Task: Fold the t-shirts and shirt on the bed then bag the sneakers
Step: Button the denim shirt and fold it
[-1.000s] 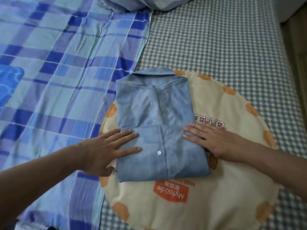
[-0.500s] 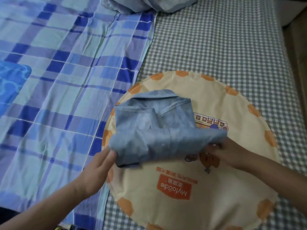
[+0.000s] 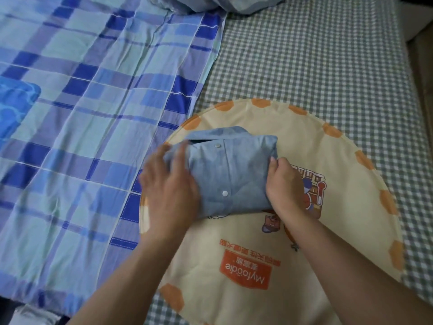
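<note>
You're looking at the shirt [image 3: 230, 174], a light blue denim-like button-up, folded into a compact, roughly square bundle. Its button placket runs down the middle of the top face, with two pale snap buttons showing, one near the far edge and one nearer you. The collar peeks out along the far edge, with a dark gap under the top fold. The bundle lies on the round cream mat [image 3: 328, 231] with orange patches, towards the mat's far left edge, on the checked side of the bed [image 3: 316, 55].
</note>
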A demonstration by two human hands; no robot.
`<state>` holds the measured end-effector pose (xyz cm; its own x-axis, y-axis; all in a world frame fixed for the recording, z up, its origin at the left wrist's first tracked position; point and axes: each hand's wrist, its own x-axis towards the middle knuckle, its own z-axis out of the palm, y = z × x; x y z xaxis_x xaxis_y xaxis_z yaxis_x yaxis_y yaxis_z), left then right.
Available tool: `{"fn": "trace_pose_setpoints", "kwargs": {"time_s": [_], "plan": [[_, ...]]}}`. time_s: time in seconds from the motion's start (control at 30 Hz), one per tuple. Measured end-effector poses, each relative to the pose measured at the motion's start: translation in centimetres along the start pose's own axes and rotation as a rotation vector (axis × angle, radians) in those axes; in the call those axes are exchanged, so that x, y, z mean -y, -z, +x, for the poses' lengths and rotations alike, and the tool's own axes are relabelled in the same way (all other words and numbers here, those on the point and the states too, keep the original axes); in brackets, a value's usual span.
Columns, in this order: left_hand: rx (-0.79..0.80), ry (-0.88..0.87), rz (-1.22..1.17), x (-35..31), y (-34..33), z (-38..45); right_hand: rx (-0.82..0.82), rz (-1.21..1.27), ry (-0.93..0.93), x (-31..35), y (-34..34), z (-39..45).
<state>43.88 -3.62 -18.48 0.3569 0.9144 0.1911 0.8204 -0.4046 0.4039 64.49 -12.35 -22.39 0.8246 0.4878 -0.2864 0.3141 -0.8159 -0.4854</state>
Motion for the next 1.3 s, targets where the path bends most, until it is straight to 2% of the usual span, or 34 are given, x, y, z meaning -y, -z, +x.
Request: {"fn": "trace_pose_setpoints", "kwargs": {"time_s": [0.03, 0.07, 0.1, 0.17, 0.23, 0.27, 0.33, 0.4, 0.43, 0.5, 0.6, 0.67, 0.77, 0.83, 0.87, 0.97, 1.03, 1.1, 1.17, 1.23, 1.3], "plan": [[0.064, -0.197, 0.086, -0.9, -0.4, -0.1, -0.006, -0.017, 0.03, 0.2, 0.1, -0.1], [0.167, -0.304, 0.148, -1.4, -1.0, 0.0, 0.002, -0.048, 0.05, 0.3, 0.3, -0.3], [0.284, -0.314, 0.2, -1.7, -1.8, 0.2, 0.002, -0.098, 0.067, 0.4, 0.5, -0.3], [0.435, -0.205, 0.275, -1.5, -3.6, 0.3, -0.128, -0.229, 0.16, 0.5, 0.6, -0.5], [0.485, -0.114, 0.314, -1.1, -5.0, 0.1, -0.308, -0.283, 0.395, 1.6, 0.4, -1.1], [0.506, -0.078, 0.311, -1.3, -5.4, 0.0, -0.307, -0.303, 0.536, 2.2, 0.0, -1.2], [0.545, -0.06, 0.31, -1.8, -5.3, 0.0, -0.046, -0.396, 0.646, 2.9, -1.4, -0.7], [0.488, -0.107, 0.318, -1.3, -4.6, 1.0, 0.204, -0.457, 0.572, 2.7, -2.8, 0.5], [0.422, -0.124, 0.306, -0.6, -4.1, 2.0, 0.249, -0.476, 0.547, 2.3, -3.2, 1.2], [0.345, -0.071, 0.275, 1.5, -3.2, 4.8, 0.245, -0.505, 0.583, 2.0, -3.2, 2.1], [0.4, 0.058, 0.207, 3.8, -2.4, 7.8, 0.134, -0.564, 0.753, 2.1, -2.0, 2.9], [0.39, -0.025, 0.2, 4.7, -2.6, 7.1, 0.137, -0.607, 0.839, 1.9, -2.1, 3.5], [0.296, -0.121, 0.361, 4.1, -2.4, 5.2, 0.223, -0.652, 0.831, 2.1, -2.9, 3.4], [0.193, -0.129, 0.293, 1.4, -2.7, 4.6, 0.255, -0.643, 0.804, 2.5, -3.0, 3.2], [0.209, -0.164, 0.23, -0.3, -2.8, 4.0, 0.289, -0.62, 0.783, 2.7, -3.0, 3.3], [0.427, -0.232, 0.228, -2.5, -5.1, -0.1, 0.356, -0.55, 0.752, 2.5, -2.7, 3.9], [0.505, -0.218, 0.254, -1.1, -7.0, -1.8, 0.3, -0.473, 0.689, 1.9, -2.7, 3.7], [0.539, -0.196, 0.235, 0.0, -8.2, -1.8, 0.136, -0.297, 0.496, 1.5, -2.5, 3.4], [0.579, -0.19, 0.209, 0.0, -8.5, -1.3, 0.118, -0.135, 0.206, 1.9, -1.8, 3.2], [0.585, -0.2, 0.169, 0.3, -8.4, -1.1, 0.3, 0.052, -0.086, 2.7, -0.7, 3.8], [0.615, -0.2, 0.127, 0.8, -7.9, -0.7, 0.516, 0.371, -0.303, 2.7, 0.6, 4.7]]}}
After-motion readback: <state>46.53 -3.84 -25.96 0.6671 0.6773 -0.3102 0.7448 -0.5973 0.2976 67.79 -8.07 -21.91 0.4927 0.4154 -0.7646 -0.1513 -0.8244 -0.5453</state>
